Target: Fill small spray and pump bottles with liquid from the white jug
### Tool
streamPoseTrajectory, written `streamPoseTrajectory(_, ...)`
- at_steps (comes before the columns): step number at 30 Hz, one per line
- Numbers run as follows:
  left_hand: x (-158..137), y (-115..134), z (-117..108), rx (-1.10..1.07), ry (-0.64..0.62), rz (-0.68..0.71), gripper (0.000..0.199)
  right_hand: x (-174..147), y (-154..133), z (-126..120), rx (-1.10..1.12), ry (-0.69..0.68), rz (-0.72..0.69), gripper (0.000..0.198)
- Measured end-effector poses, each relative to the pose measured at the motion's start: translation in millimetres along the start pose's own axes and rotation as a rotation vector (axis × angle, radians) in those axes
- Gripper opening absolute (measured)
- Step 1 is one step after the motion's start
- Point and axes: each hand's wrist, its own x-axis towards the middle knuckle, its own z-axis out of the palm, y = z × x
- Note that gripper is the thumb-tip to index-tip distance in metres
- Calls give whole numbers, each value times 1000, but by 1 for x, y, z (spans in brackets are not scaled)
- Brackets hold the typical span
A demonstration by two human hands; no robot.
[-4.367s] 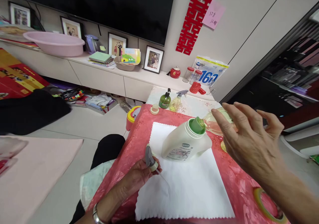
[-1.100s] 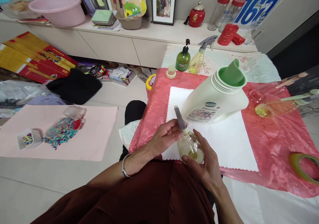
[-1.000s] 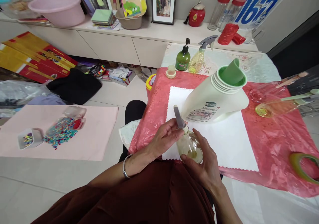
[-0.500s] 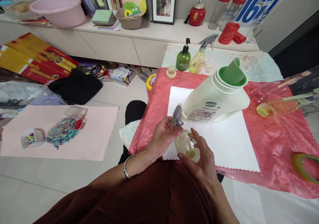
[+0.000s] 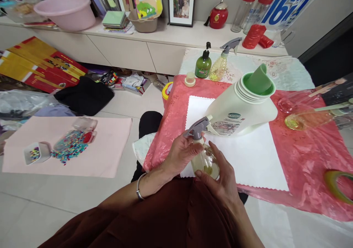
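A clear spray bottle (image 5: 202,161) is sitting roughly upright between both hands above the tabletop's near edge, its grey spray head (image 5: 197,126) pointing toward a white jug (image 5: 228,104). The left hand (image 5: 182,152) is gripping the neck and the right hand (image 5: 224,176) is cupping the body; their fingers are hiding parts of both, and the liquid level is hard to make out. The nozzle is overlapping the jug in view, so contact is staying uncertain. A green spout (image 5: 259,81) is covering most of the jug's mouth. A tape roll (image 5: 331,187), toward the tabletop's near right corner, is running out of view. A green pump bottle (image 5: 203,67) is standing near the far left corner, while bare white mat (image 5: 255,163) is stretching rightward from the right hand, its scalloped border lying inside the tabletop's near edge
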Motion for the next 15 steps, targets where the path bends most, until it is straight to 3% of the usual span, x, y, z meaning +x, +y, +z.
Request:
streamPoseTrajectory(5,1,8,0,-7,24,-48,36,2,1,-2,50,-12,33,79)
streamPoseTrajectory(10,2,18,-3,-53,-26,-99,42,1,3,-4,368,-122,137,83)
streamPoseTrajectory(15,3,18,-8,-95,-180,-92,40,3,-1,-4,625,-179,179,83)
